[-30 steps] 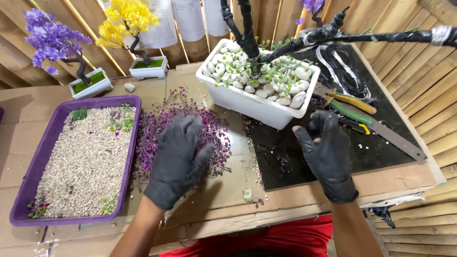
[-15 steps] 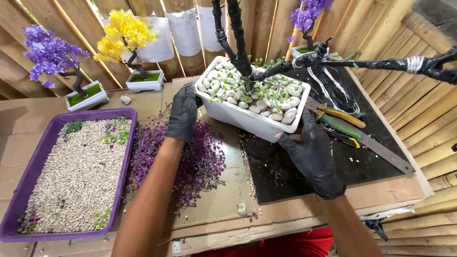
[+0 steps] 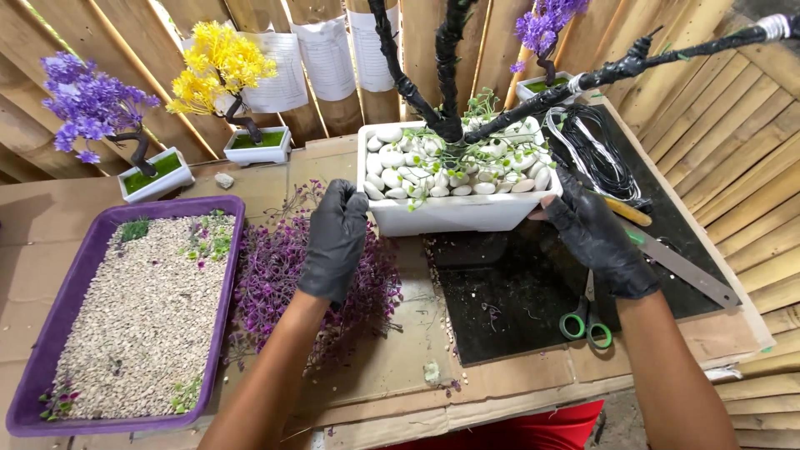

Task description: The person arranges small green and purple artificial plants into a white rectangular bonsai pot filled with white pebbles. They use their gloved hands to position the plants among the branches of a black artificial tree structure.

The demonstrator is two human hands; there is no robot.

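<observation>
Head view: both hands in black gloves grip a white rectangular plastic planter (image 3: 454,212) filled with white pebbles, which sits on the cardboard-covered worktable (image 3: 400,367) at the top edge of a black mat (image 3: 508,292). The planter's long axis runs left to right across the view, with its open top facing up. The left hand (image 3: 335,242) is closed on its left end, fingers curled against the wall. The right hand (image 3: 593,233) presses on the right end; how far its fingers wrap behind the corner is hard to tell from here. From the pebbles rise black-wrapped artificial tree trunks (image 3: 446,75), two going up and one branch reaching off to the right.

Just left of the planter lies a pile of purple artificial foliage (image 3: 283,275), and beyond it one purple plastic tray (image 3: 229,275) of pale gravel. Three small finished trees in white pots stand at the back: two purple (image 3: 92,104) (image 3: 546,25), one yellow (image 3: 218,60). One pair of green-handled scissors (image 3: 586,321) lies on the mat below the right hand.
</observation>
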